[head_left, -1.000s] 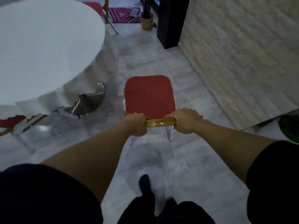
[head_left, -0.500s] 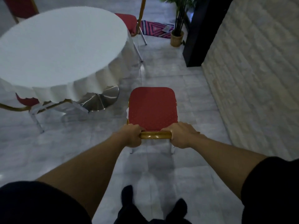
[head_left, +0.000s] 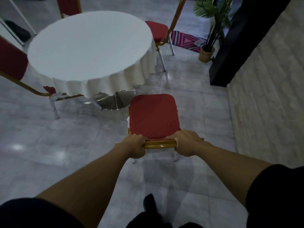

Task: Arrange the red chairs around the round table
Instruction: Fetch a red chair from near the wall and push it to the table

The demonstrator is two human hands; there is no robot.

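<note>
Nearest the camera, two bare forearms reach forward out of dark short sleeves, above a dark shoe [head_left: 148, 201] on the grey tiled floor [head_left: 41, 153]. The left hand [head_left: 134, 146] and the right hand [head_left: 186, 143] each have their grip clenched on the gold top rail [head_left: 158, 144] of a red chair [head_left: 153, 116], one hand at each end of the rail with bare gold tube showing between them. The chair's red padded seat faces away from the person, and its pale rear legs show just below the hands.

Just beyond the front edge of the seat, to the left, stands the round desk [head_left: 92, 48] under a white cloth whose folds hang down over a shiny metal base [head_left: 115, 102]. The held chair sits near the desk's closest edge, apart from the cloth.

Three more red chairs stand at the desk: one at the left [head_left: 11, 61] with its seat tucked under the cloth, one at the far side [head_left: 69, 5], one at the right [head_left: 158, 30]. Farther right, a potted plant [head_left: 208, 30] stands beside a patterned rug [head_left: 185, 40], a black column [head_left: 235, 46] and a pale stone wall [head_left: 266, 79].
</note>
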